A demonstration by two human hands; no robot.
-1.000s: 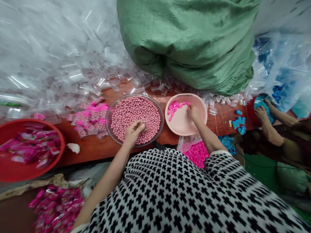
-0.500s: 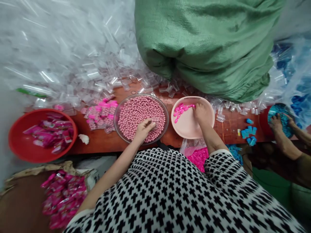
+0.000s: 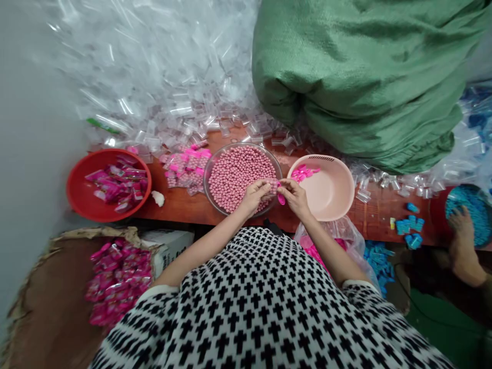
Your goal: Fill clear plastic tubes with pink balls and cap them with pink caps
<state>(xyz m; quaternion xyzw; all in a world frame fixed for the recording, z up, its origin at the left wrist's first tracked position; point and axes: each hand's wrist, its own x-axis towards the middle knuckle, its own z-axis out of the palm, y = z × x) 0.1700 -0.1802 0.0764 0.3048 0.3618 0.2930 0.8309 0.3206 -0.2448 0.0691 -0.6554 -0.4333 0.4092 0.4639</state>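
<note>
My left hand [image 3: 253, 198] pinches a small clear plastic container [image 3: 272, 187] with pink beads in it, above the right side of a bowl [image 3: 207, 188] full of round pink beads [image 3: 240, 171]. My right hand [image 3: 296, 199] meets it there, its fingers closed on a bright pink oval plastic piece [image 3: 282, 198] at the container's end. Whether the piece sits in the container's mouth I cannot tell. Right of the hands stands a pale pink basin [image 3: 333, 192] with similar pink pieces [image 3: 303, 172] along its left side. Left of the bowl lie bead-filled containers with pink tops [image 3: 186, 166].
A red basin [image 3: 77, 202] holds pink packets. Clear containers [image 3: 165, 120] heap along the back, beside a big green sack [image 3: 357, 87]. Below the table are an open carton of pink packets [image 3: 119, 279] and a bag of pink pieces. At right, a co-worker's hand [image 3: 461, 230] reaches into blue beads.
My right hand has left the pale pink basin with a pink piece and come to the container in my left hand. The whole view has shifted, with things now further right.
</note>
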